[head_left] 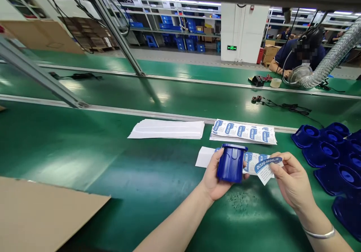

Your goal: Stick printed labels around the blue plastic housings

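The green tabletop (158, 173) carries everything, with more blue plastic parts (321, 152) grouped at its right. Above its middle, the left hand (211, 182) grasps a blue cup (230, 167) around its sides. The cup looks like rigid, hollow plastic, so probably light and hard to crush, though its glossy wall may slip; wrapping the fingers below the rim seems the surest hold. A label sheet (250, 164) lies behind it. Just to its right, the right hand (293, 177) pinches a label (265, 170) by its right end. Thin and floppy, it likely creases easily and, if sticky-backed, clings to skin: best gripped by an edge.
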Tool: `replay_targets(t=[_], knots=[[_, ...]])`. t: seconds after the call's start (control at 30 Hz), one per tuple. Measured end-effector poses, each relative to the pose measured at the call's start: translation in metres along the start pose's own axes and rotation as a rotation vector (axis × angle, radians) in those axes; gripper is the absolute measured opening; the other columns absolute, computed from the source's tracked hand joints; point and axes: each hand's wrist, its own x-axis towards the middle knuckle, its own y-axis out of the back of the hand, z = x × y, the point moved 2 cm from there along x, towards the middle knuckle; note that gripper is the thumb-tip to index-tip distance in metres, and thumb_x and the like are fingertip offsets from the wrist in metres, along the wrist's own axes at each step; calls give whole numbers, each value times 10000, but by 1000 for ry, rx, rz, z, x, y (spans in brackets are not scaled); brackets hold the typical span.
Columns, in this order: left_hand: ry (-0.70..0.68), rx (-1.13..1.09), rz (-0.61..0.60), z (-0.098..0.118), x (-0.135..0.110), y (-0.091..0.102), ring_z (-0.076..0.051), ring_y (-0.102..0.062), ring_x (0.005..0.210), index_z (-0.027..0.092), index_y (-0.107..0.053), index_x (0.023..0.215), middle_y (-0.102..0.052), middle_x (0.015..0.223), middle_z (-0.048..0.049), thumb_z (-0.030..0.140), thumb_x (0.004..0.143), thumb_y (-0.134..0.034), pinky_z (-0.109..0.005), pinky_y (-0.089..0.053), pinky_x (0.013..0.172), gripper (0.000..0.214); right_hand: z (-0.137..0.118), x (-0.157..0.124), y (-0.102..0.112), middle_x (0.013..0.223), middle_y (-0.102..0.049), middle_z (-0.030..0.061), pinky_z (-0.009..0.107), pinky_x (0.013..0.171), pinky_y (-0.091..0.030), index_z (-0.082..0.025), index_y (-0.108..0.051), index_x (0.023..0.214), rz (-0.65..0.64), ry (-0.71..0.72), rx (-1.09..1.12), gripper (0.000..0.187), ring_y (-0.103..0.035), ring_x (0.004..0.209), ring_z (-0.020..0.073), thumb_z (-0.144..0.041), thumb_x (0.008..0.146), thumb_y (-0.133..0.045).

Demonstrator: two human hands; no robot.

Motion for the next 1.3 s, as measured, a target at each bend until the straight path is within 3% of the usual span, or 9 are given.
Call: replay_targets(t=[0.13, 0.27, 0.4, 0.57, 0.77, 0.97, 1.17, 1.23, 1.3], knots=[[14, 26, 63, -4, 0, -3, -251, -674, 911, 87, -655, 1196, -698, 1101, -151, 588, 946, -525, -428, -590, 763, 575, 6, -4, 2, 914, -689, 1, 245, 711, -595, -268, -686, 967, -4, -95, 74, 239, -670, 783, 138, -230, 787, -838], [-18, 93, 102, -7, -4, 2, -252, -674, 945, 103, -652, 1186, -712, 1073, -147, 525, 855, -713, -397, -597, 768, 540, 7, -7, -1, 981, -708, 22, 291, 791, -599, -305, -649, 1224, -33, -213, 120, 500, -686, 854, 162, -217, 774, -850], [-46, 174, 96, -6, -7, 3, -303, -666, 1057, 123, -642, 1158, -715, 1103, -154, 398, 836, -768, -455, -595, 835, 441, 3, -7, -7, 868, -653, 9, 240, 715, -562, -211, -707, 886, -114, -242, 181, 172, -642, 764, 129, -219, 780, -842], [-41, 241, 13, -1, -7, -1, -327, -675, 1065, 141, -604, 1237, -703, 1156, -157, 377, 831, -763, -461, -592, 838, 496, -5, -7, -15, 885, -597, -11, 243, 637, -530, -213, -621, 832, -244, -237, 262, 206, -603, 704, 117, -225, 797, -823], [-51, 326, -43, -2, -9, 3, -312, -689, 965, 167, -588, 1296, -717, 1033, -126, 357, 802, -781, -441, -591, 784, 564, -6, -8, -14, 869, -634, 6, 330, 822, -538, -224, -538, 801, -237, -178, 208, 300, -627, 834, 171, -338, 812, -814], [-66, 436, -62, -7, -10, 0, -308, -641, 1116, 239, -556, 1391, -659, 1262, -131, 502, 830, -746, -425, -540, 936, 648, -18, -9, -17, 1178, -636, 82, 452, 988, -484, -227, -602, 757, -574, 52, 80, 244, -515, 1315, 311, -312, 798, -827], [-102, 458, 85, -2, -8, 2, -296, -651, 1103, 263, -477, 1473, -686, 1231, -122, 510, 848, -728, -430, -529, 957, 717, -31, -18, -30, 1177, -672, 124, 412, 964, -527, -205, -654, 824, -1104, -133, -120, 202, -653, 1137, 256, -359, 832, -784], [-91, 430, 84, -1, -7, 2, -316, -642, 1138, 265, -469, 1480, -690, 1235, -122, 525, 852, -716, -459, -523, 974, 724, -33, -17, -30, 1179, -678, 127, 414, 955, -529, -205, -643, 788, -1080, -85, -84, 223, -614, 1212, 285, -360, 814, -802], [-99, 439, 67, -1, -7, 1, -315, -598, 1224, 255, -510, 1453, -673, 1288, -111, 502, 854, -723, -438, -475, 1048, 682, -33, -14, -27, 1268, -638, 127, 453, 986, -500, -209, -641, 763, -927, 58, -123, 211, -491, 1350, 328, -305, 791, -827]])
